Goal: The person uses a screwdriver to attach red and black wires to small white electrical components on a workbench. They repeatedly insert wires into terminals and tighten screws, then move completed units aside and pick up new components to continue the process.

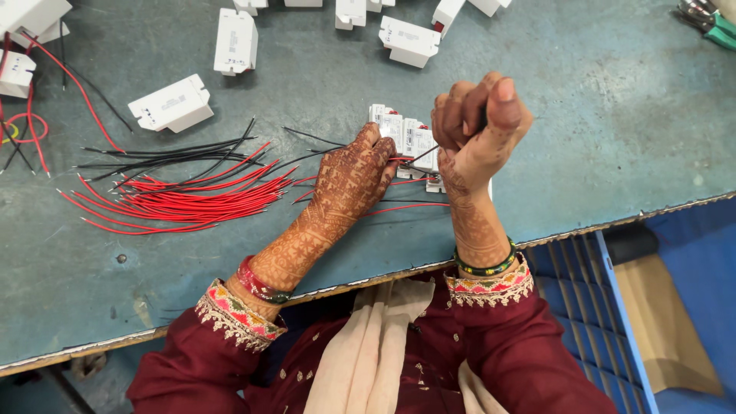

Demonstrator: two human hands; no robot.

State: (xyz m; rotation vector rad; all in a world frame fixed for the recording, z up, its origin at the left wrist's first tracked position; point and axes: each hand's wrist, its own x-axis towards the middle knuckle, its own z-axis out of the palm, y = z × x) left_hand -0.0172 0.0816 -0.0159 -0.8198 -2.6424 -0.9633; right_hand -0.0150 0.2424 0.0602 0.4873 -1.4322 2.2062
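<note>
Hennaed hands: R (477, 126) round thin black tool; L (354, 178) on boxy white modules (406, 142)

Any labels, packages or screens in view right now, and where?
Pale rectangular label on white plastic box, left of table, above the wires.
Similar label on white plastic box, top centre-left.
Similar label on white plastic box, top centre.
No packages, signs or screens.

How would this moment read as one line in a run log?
left hand: resting on white modules | right hand: raised, gripping black wire | loose red and black wires lie left
</note>
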